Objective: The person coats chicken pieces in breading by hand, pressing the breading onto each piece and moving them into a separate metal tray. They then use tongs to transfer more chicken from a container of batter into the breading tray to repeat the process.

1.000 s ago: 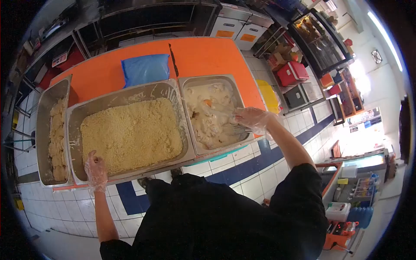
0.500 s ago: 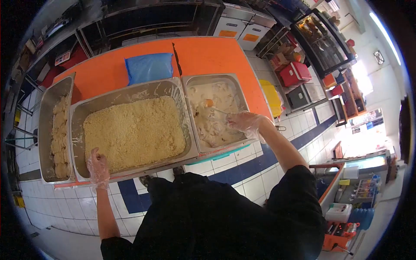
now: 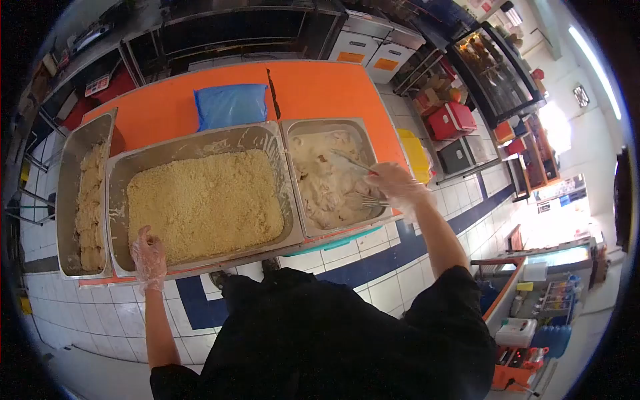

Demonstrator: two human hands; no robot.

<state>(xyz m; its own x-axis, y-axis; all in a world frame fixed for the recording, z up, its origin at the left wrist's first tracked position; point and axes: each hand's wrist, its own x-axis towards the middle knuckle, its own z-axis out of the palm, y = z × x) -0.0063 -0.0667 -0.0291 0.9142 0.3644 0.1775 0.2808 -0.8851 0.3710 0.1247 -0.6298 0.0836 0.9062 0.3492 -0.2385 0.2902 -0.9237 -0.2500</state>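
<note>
My right hand (image 3: 398,187), in a clear plastic glove, is closed round a long metal utensil (image 3: 353,161) above the right-hand steel pan (image 3: 285,143). Its far end points into the pan's pale batter (image 3: 320,143), where coated pieces lie; I cannot make out that end's shape. A wire whisk (image 3: 365,201) rests in the batter by the near right side. My left hand (image 3: 149,257), also gloved, hovers at the near left corner of the middle steel pan (image 3: 200,145), fingers loosely bent and apart, with nothing visible in them. Pale crumbs (image 3: 207,203) fill much of that pan.
A narrow steel pan (image 3: 70,180) at the left holds a row of crumb-coated pieces (image 3: 91,207). A blue plastic bag (image 3: 230,107) lies behind the pans on the orange table (image 3: 327,83). Behind and right are a yellow container (image 3: 415,157), red cooler (image 3: 452,121) and glass display case (image 3: 497,73).
My right hand has moved right and slightly up, drawing the utensil toward the pan's right side. The whisk now shows plainly below it. My left hand stays nearly in place.
</note>
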